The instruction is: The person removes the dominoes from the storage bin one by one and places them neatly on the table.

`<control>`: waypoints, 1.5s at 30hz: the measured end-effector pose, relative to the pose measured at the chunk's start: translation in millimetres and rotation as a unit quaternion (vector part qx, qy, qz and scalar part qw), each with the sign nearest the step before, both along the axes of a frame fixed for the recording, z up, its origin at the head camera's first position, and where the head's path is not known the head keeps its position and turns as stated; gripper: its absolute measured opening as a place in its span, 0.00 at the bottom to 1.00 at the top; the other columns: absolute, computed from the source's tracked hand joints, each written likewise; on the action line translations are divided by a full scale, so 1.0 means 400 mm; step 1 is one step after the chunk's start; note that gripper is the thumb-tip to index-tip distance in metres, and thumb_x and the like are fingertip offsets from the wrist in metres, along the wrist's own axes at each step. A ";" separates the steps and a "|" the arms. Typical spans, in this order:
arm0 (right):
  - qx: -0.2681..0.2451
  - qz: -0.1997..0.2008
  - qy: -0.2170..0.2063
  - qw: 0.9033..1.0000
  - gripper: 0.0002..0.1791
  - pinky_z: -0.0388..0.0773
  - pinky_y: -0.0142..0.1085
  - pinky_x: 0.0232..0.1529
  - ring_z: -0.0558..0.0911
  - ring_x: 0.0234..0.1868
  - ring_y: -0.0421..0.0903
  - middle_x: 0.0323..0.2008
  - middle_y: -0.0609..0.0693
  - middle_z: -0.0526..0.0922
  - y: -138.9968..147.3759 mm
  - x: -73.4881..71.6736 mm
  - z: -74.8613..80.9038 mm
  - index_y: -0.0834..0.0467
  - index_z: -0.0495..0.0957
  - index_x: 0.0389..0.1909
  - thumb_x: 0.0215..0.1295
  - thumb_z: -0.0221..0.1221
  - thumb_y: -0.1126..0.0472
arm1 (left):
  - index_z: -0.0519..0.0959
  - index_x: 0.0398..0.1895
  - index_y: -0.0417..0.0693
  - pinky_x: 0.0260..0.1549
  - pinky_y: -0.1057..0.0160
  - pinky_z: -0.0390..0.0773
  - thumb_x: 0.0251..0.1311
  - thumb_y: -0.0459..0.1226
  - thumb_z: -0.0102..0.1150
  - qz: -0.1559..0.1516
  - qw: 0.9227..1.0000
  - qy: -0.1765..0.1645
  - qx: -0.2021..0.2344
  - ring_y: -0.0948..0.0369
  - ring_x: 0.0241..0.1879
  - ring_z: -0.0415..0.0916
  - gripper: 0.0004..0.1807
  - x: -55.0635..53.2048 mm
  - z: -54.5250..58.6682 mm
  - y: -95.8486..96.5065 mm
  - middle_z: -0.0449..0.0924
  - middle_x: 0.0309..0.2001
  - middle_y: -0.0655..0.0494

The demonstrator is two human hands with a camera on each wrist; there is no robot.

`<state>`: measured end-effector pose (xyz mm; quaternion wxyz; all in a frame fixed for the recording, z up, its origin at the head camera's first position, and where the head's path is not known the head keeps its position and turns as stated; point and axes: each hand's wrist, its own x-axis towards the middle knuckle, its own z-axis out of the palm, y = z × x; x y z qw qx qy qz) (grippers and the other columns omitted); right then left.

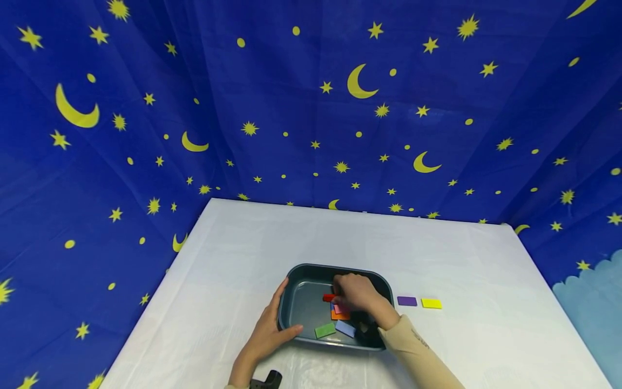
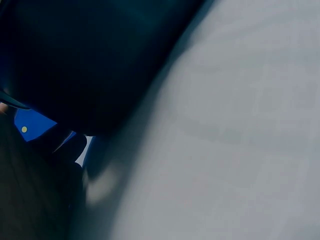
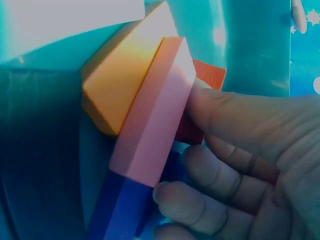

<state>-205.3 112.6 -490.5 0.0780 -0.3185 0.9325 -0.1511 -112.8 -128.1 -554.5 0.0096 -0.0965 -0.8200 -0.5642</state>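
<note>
A dark grey-blue tray (image 1: 303,341) sits on the white table. My left hand (image 1: 264,329) holds its left end, thumb over the near rim and fingers along the outer wall. Inside the tray, my right hand (image 1: 360,294) pinches a red block (image 3: 210,74) between thumb and fingers. Close to the thumb, a pink block (image 3: 152,112) leans across an orange block (image 3: 127,75). A dark blue block (image 3: 117,205) lies below the pink one. Near the tray's front wall are a green block (image 1: 325,330) and a light blue block (image 1: 345,328).
To the tray's right, a purple block (image 1: 407,301) and a yellow block (image 1: 431,303) lie on the white table (image 1: 243,243). A blue curtain (image 1: 301,108) with yellow moons and stars stands behind and beside the table. The right forearm crosses the tray's right end and hides part of it.
</note>
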 end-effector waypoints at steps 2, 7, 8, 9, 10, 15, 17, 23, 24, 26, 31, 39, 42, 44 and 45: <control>0.004 0.001 0.000 1.000 0.13 0.65 0.35 0.19 0.68 0.18 0.41 0.18 0.42 0.69 0.001 0.000 -0.001 0.52 0.73 0.23 0.53 0.69 0.55 | 0.45 0.75 0.70 0.56 0.34 0.56 0.46 0.45 0.69 -0.001 1.000 0.000 -0.001 0.45 0.67 0.53 0.55 0.000 0.002 0.001 0.50 0.73 0.52; 0.009 0.007 -0.008 1.000 0.14 0.65 0.34 0.20 0.67 0.19 0.40 0.18 0.42 0.68 0.003 0.001 -0.003 0.52 0.72 0.23 0.54 0.68 0.53 | 0.46 0.76 0.56 0.55 0.33 0.56 0.47 0.43 0.68 -0.010 1.000 0.000 0.004 0.42 0.67 0.53 0.54 0.009 0.042 0.006 0.50 0.72 0.45; 0.007 0.007 -0.011 1.000 0.14 0.64 0.34 0.20 0.67 0.19 0.40 0.17 0.42 0.68 0.003 0.000 -0.004 0.52 0.72 0.23 0.54 0.68 0.53 | 0.47 0.76 0.53 0.55 0.33 0.56 0.47 0.43 0.68 -0.012 1.000 -0.002 0.007 0.41 0.66 0.53 0.54 0.012 0.054 0.008 0.50 0.72 0.43; 0.003 0.007 -0.013 1.000 0.14 0.64 0.33 0.20 0.67 0.19 0.40 0.17 0.41 0.68 0.004 0.000 -0.004 0.52 0.72 0.23 0.54 0.68 0.53 | 0.47 0.76 0.51 0.55 0.33 0.56 0.47 0.43 0.68 -0.015 1.000 -0.004 0.012 0.40 0.66 0.52 0.54 0.015 0.066 0.009 0.49 0.72 0.42; -0.001 0.006 -0.015 1.000 0.14 0.64 0.33 0.20 0.67 0.18 0.40 0.17 0.41 0.68 0.005 -0.001 -0.003 0.52 0.72 0.24 0.55 0.68 0.52 | 0.47 0.75 0.48 0.55 0.32 0.56 0.47 0.43 0.68 -0.017 1.000 -0.005 0.014 0.39 0.66 0.52 0.54 0.018 0.077 0.011 0.49 0.72 0.40; -0.032 -0.001 -0.030 0.999 0.13 0.62 0.32 0.20 0.67 0.18 0.38 0.17 0.40 0.68 0.008 -0.002 0.001 0.51 0.72 0.25 0.56 0.67 0.52 | 0.46 0.76 0.55 0.55 0.32 0.55 0.48 0.43 0.68 -0.014 1.000 -0.003 0.005 0.41 0.67 0.51 0.54 0.013 0.055 0.009 0.49 0.72 0.44; -0.045 -0.002 -0.031 0.999 0.13 0.61 0.32 0.20 0.66 0.17 0.38 0.17 0.40 0.68 0.010 -0.002 0.003 0.50 0.71 0.25 0.57 0.67 0.52 | 0.46 0.76 0.61 0.55 0.33 0.56 0.48 0.43 0.68 -0.012 1.000 0.002 -0.003 0.43 0.67 0.52 0.54 0.006 0.031 0.007 0.50 0.72 0.47; -0.063 -0.007 -0.016 0.998 0.11 0.63 0.33 0.23 0.67 0.19 0.37 0.18 0.38 0.70 0.015 0.001 0.016 0.49 0.72 0.27 0.57 0.66 0.53 | 0.46 0.75 0.68 0.56 0.33 0.55 0.46 0.44 0.69 -0.009 1.000 0.001 0.005 0.45 0.68 0.51 0.55 -0.001 0.002 0.002 0.49 0.73 0.51; -0.063 -0.008 -0.015 0.998 0.10 0.64 0.33 0.23 0.67 0.20 0.37 0.19 0.38 0.70 0.016 0.001 0.019 0.49 0.72 0.28 0.58 0.65 0.53 | 0.46 0.75 0.68 0.56 0.33 0.55 0.46 0.44 0.69 -0.010 1.000 0.000 0.008 0.44 0.68 0.51 0.55 -0.001 0.001 0.001 0.49 0.73 0.51; -0.066 -0.010 -0.014 0.998 0.09 0.66 0.33 0.25 0.69 0.21 0.37 0.21 0.38 0.72 0.018 0.002 0.026 0.48 0.73 0.29 0.58 0.65 0.54 | 0.45 0.75 0.66 0.55 0.33 0.55 0.45 0.44 0.69 -0.011 1.000 0.002 0.012 0.44 0.68 0.51 0.55 -0.002 0.001 0.001 0.49 0.73 0.50; -0.089 -0.013 -0.013 0.996 0.07 0.69 0.35 0.27 0.71 0.24 0.37 0.24 0.38 0.75 0.026 0.003 0.049 0.49 0.74 0.31 0.60 0.64 0.56 | 0.45 0.75 0.68 0.55 0.33 0.56 0.46 0.44 0.69 -0.009 1.000 0.006 0.006 0.45 0.68 0.52 0.55 -0.001 0.005 0.000 0.49 0.73 0.52; -0.128 -0.024 0.014 0.991 0.07 0.67 0.33 0.24 0.69 0.22 0.37 0.22 0.37 0.72 0.056 0.006 0.078 0.50 0.76 0.34 0.59 0.65 0.58 | 0.44 0.75 0.71 0.54 0.32 0.56 0.47 0.46 0.68 -0.002 1.000 0.001 -0.007 0.44 0.67 0.53 0.55 0.002 0.005 0.000 0.49 0.73 0.53; -0.155 -0.032 0.016 0.987 0.06 0.67 0.33 0.23 0.68 0.22 0.37 0.21 0.37 0.70 0.070 0.008 0.084 0.50 0.77 0.35 0.59 0.64 0.59 | 0.44 0.75 0.71 0.54 0.32 0.56 0.47 0.46 0.68 -0.002 1.000 0.003 -0.006 0.44 0.67 0.53 0.55 0.003 0.008 0.001 0.49 0.73 0.53; -0.170 -0.039 0.016 0.984 0.06 0.67 0.33 0.23 0.68 0.22 0.37 0.21 0.37 0.70 0.081 0.010 0.086 0.50 0.77 0.36 0.59 0.64 0.60 | 0.44 0.75 0.71 0.54 0.32 0.56 0.47 0.46 0.68 -0.002 1.000 0.003 -0.004 0.44 0.67 0.53 0.55 0.003 0.009 0.001 0.49 0.73 0.53; -0.177 -0.044 0.017 0.983 0.06 0.67 0.33 0.23 0.69 0.22 0.37 0.21 0.37 0.70 0.086 0.011 0.087 0.50 0.78 0.36 0.59 0.64 0.60 | 0.44 0.75 0.71 0.55 0.32 0.56 0.47 0.46 0.68 -0.003 1.000 0.003 -0.004 0.44 0.67 0.52 0.55 0.002 0.009 0.001 0.48 0.73 0.53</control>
